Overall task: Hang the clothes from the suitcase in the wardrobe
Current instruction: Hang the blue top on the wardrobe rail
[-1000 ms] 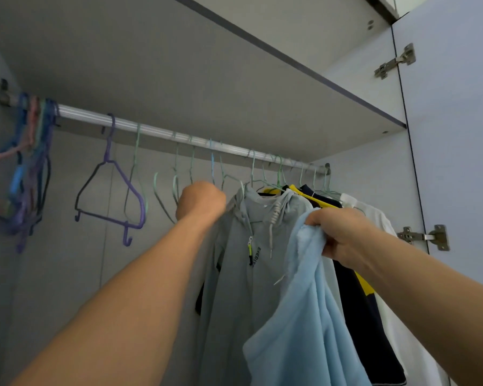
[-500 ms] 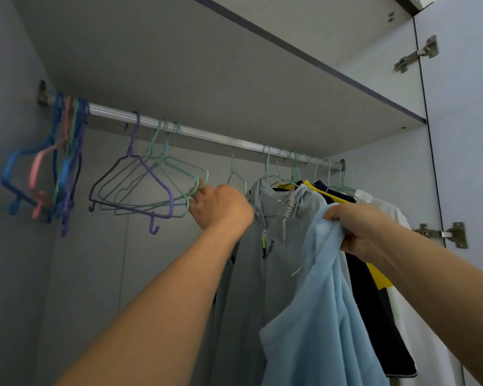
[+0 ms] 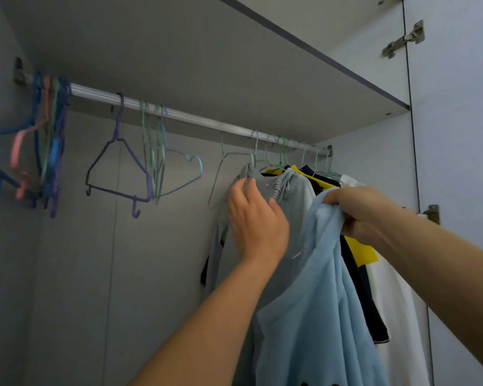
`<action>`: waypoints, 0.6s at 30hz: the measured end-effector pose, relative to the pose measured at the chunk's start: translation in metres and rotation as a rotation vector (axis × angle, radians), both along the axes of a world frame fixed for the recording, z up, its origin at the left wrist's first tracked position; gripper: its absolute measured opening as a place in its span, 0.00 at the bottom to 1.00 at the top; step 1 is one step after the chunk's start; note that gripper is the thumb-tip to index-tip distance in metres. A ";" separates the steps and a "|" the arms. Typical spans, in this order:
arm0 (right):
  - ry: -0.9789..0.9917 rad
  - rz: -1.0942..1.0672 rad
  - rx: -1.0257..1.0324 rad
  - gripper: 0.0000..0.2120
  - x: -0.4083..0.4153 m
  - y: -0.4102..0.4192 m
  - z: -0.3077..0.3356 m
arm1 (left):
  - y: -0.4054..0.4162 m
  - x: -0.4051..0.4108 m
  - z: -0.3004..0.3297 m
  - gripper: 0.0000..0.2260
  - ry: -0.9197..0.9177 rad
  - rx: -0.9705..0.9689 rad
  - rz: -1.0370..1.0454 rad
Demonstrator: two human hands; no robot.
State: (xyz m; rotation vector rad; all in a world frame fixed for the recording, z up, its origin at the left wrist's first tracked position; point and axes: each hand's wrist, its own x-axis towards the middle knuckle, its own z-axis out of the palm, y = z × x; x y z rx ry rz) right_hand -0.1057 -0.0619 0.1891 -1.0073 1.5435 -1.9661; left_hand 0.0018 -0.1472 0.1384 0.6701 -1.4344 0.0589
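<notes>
Nearest the viewer, the right hand (image 3: pixel 363 215) grips the upper edge of a light blue fleecy garment (image 3: pixel 318 302), fingers curled into the cloth, which hangs down in front of the wardrobe. The left hand (image 3: pixel 255 221), fingers spread and relaxed, holds nothing and lies against the shoulder of a grey hooded sweatshirt (image 3: pixel 287 196) hung on a thin green wire hanger (image 3: pixel 251 157). Behind hang a navy and yellow garment (image 3: pixel 357 246) and a white garment (image 3: pixel 396 296). Farther back, a silver metal rail (image 3: pixel 195 119) carries an empty purple plastic hanger (image 3: pixel 117 168) and a bunch of coloured hangers (image 3: pixel 39 140) at its left end.
</notes>
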 end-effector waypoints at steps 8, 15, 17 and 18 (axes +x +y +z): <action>0.004 -0.025 -0.001 0.04 -0.010 0.015 0.003 | -0.033 0.015 0.098 0.35 0.315 0.541 -0.419; 0.012 -0.058 0.010 0.04 -0.015 0.013 0.005 | -0.040 -0.014 0.107 0.10 -0.169 0.685 -0.544; 0.019 -0.065 0.018 0.04 -0.014 0.010 0.006 | -0.045 -0.019 0.104 0.09 -0.173 0.662 -0.473; 0.026 -0.075 0.021 0.05 -0.014 0.008 0.007 | -0.048 -0.019 0.106 0.08 -0.149 0.660 -0.487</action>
